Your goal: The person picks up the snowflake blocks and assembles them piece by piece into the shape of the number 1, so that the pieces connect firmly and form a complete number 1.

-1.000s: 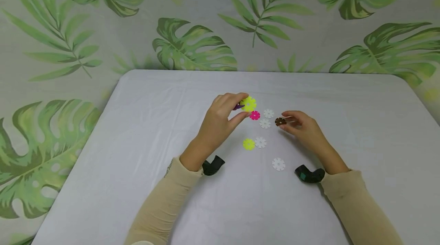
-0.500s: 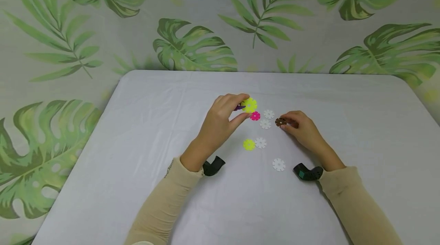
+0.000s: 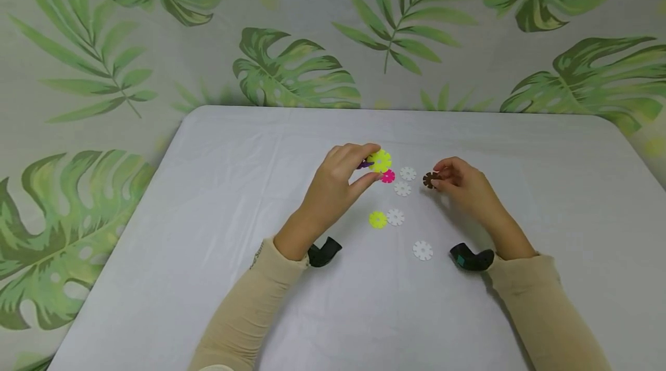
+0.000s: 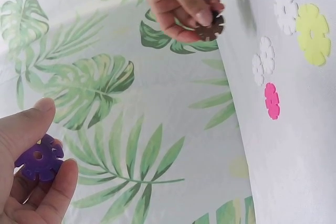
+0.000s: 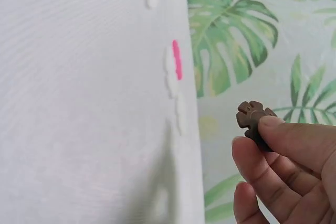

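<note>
My left hand (image 3: 335, 177) holds a purple snowflake disc (image 4: 39, 156) joined to a yellow snowflake disc (image 3: 380, 161), raised over the far middle of the table. The purple one is mostly hidden by the fingers in the head view. To the right, my right hand (image 3: 470, 189) pinches a brown snowflake disc (image 5: 254, 119) between thumb and fingers, above the cloth. Between the hands lie a pink disc (image 3: 388, 176) and two white discs, a farther one (image 3: 408, 174) and a nearer one (image 3: 402, 189).
Closer in, another yellow disc (image 3: 378, 220) lies edge to edge with a white disc (image 3: 395, 217). One more white disc (image 3: 423, 251) sits nearer the front. A white cloth covers the table (image 3: 218, 186); a leaf-patterned backdrop (image 3: 291, 65) stands behind its far edge.
My right hand's fingers have closed in on the brown disc, and the hand has since moved up and to the right with it. The left hand and its joined discs have barely shifted.
</note>
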`<state>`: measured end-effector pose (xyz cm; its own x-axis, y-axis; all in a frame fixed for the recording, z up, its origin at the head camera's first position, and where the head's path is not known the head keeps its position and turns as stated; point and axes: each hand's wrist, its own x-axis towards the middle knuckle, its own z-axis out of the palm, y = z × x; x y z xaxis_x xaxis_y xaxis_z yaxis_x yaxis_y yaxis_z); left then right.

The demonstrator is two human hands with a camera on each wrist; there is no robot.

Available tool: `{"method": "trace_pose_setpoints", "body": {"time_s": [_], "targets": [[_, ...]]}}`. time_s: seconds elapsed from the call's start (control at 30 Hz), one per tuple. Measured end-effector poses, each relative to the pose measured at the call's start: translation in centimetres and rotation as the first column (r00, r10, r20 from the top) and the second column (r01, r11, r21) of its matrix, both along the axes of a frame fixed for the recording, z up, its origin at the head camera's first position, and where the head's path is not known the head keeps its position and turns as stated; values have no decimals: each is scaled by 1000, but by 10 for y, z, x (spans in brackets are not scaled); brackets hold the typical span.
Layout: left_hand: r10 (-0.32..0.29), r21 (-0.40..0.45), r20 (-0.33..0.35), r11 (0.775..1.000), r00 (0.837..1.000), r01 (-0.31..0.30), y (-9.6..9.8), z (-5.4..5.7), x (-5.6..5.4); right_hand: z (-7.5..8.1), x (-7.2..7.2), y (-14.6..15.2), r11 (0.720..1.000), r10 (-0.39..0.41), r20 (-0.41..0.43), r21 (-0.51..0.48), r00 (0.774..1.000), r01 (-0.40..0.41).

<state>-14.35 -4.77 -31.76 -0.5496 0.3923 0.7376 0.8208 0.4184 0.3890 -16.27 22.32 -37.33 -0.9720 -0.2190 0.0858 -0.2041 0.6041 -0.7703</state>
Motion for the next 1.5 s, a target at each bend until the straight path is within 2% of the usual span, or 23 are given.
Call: {"method": "trace_pose_setpoints", "body": {"time_s": [0.13, 0.27, 0.47, 0.63, 0.73, 0.9, 1.0, 1.17, 1.3, 1.4, 1.5], "targets": [[-3, -2, 0, 1000, 1000, 3, 0, 0, 0, 16, 2, -2, 1000, 4, -83, -24, 997, -6], [-6, -9, 0, 1000, 1000, 6, 1, -1, -1, 33, 5, -7, 1000, -13, -181, -9, 983, 11], [-8, -16, 0, 1000, 1000, 8, 1, -2, -2, 50, 8, -17, 998, -22, -246, -58, 969, 8], [-12, -16, 4, 1000, 1000, 13, 2, -3, -2, 62, 12, -29, 992, 5, -323, -119, 946, -46], [-15, -13, 5, 1000, 1000, 15, 2, -3, -2, 72, 19, -41, 981, 31, -364, -165, 931, -97], [-18, -17, 10, 1000, 1000, 18, 2, -3, -1, 73, 24, -49, 963, 82, -428, -198, 900, -182], [-18, -21, 17, 1000, 1000, 18, 3, -3, 0, 67, 23, -51, 956, 110, -453, -197, 885, -220], [-18, -31, 29, 999, 999, 19, 2, -3, 2, 67, 24, -57, 947, 139, -465, -194, 874, -254], [-41, -43, 44, 998, 998, 43, 3, -3, 3, 67, 24, -59, 939, 152, -479, -204, 864, -278], [-83, -50, 86, 995, 993, 88, 5, -4, 3, 66, 25, -60, 940, 145, -491, -201, 859, -274], [-130, -75, 165, 987, 978, 144, 6, -4, 3, 65, 25, -61, 943, 133, -502, -201, 855, -265]]}}
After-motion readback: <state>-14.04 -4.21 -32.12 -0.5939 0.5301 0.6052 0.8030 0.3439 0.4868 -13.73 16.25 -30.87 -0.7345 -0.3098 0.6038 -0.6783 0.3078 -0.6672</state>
